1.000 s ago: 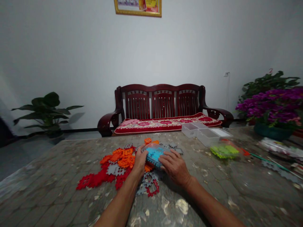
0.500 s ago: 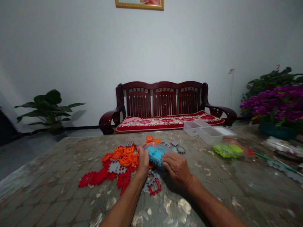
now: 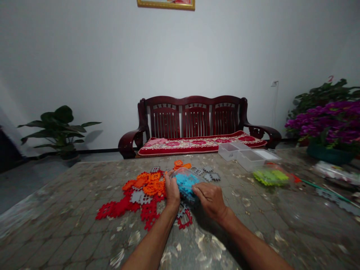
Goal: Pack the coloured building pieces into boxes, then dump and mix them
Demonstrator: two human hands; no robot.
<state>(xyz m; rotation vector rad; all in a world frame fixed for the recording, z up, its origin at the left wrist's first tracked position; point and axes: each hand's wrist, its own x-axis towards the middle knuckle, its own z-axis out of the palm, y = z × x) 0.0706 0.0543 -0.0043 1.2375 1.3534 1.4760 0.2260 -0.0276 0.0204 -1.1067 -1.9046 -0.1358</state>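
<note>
Between my hands, above the table, is a clear plastic box (image 3: 188, 183) packed with blue notched building pieces. My left hand (image 3: 172, 189) is closed around its left side. At the box's right edge, my right hand (image 3: 210, 198) has its fingers curled and pinched against the rim. Loose orange pieces (image 3: 152, 183) lie in a pile left of the box, over red pieces (image 3: 123, 206) and a few grey pieces (image 3: 140, 197). More grey pieces (image 3: 210, 175) lie just beyond the box.
A clear box of lime-green pieces (image 3: 270, 177) stands on the right, before open translucent containers (image 3: 250, 159). A clear lid-like sheet (image 3: 309, 213) lies at the near right. Purple flowers (image 3: 332, 120) in a green pot stand at the table's right end; a wooden bench (image 3: 197, 99) is behind.
My right hand's fingers have gone from lying flat over the box's side to curled and pinching at its edge. The box has tilted slightly; my left hand still holds it.
</note>
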